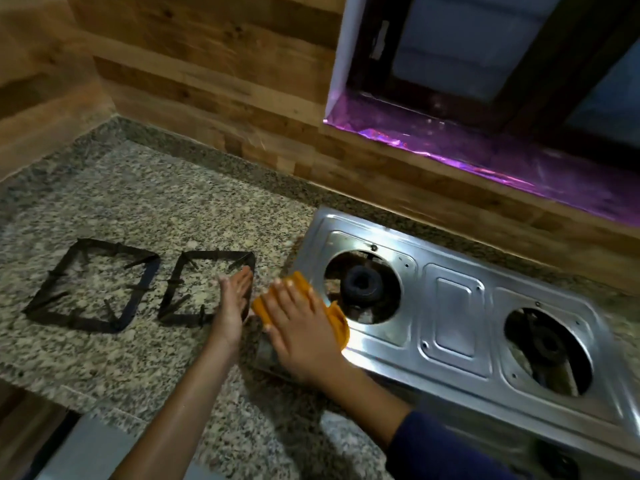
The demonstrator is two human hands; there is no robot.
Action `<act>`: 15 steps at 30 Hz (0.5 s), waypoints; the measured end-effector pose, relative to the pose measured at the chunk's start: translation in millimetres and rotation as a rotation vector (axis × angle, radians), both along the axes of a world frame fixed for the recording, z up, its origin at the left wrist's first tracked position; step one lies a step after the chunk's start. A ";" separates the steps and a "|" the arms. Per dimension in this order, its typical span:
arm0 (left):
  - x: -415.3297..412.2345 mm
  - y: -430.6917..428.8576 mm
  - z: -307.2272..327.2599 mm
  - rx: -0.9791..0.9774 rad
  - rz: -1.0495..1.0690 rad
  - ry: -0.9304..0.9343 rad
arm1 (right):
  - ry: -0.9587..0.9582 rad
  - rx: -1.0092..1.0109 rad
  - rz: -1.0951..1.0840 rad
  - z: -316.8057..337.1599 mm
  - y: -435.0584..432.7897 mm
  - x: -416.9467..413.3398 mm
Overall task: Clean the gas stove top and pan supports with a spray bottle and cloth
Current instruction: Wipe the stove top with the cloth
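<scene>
steel two-burner stove top (pixel 453 306); orange cloth (pixel 334 315) on its left end; two black pan supports (pixel 221 253) flat on granite counter (pixel 138 188).

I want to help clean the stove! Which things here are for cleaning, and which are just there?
For the job: orange cloth under the right hand, stove top, two pan supports beside the left hand.
Just there: granite counter, wooden wall, purple window ledge. No spray bottle shows.
</scene>
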State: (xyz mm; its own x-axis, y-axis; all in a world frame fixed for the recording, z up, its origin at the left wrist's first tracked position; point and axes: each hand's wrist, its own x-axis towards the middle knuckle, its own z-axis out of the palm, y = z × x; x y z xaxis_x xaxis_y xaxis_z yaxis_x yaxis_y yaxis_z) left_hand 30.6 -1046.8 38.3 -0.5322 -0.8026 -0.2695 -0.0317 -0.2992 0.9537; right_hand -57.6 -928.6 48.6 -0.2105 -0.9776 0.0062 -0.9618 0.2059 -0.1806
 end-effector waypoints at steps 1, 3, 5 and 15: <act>-6.7 0.2 3.3 -0.061 -0.037 -0.060 | 0.027 -0.001 0.024 -1.2 13.4 1.4; -20.0 5.7 11.6 -0.249 -0.158 -0.199 | 0.056 -0.001 0.020 -1.2 41.8 -4.6; -30.3 11.7 11.0 -0.511 -0.289 -0.309 | 0.043 -0.016 -0.062 1.2 74.3 -16.9; -38.6 20.6 -13.8 -1.091 -0.534 -0.558 | 0.064 0.049 -0.999 6.2 269.1 -107.9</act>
State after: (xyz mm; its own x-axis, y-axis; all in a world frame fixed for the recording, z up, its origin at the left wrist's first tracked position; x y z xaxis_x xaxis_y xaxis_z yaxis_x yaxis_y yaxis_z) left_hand -8.0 -1026.1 24.5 -0.8755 -0.4749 0.0890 -0.3671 0.7736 0.5165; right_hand -165.5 -659.5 54.8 -0.9358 -0.3524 0.0104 -0.3515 0.9304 -0.1040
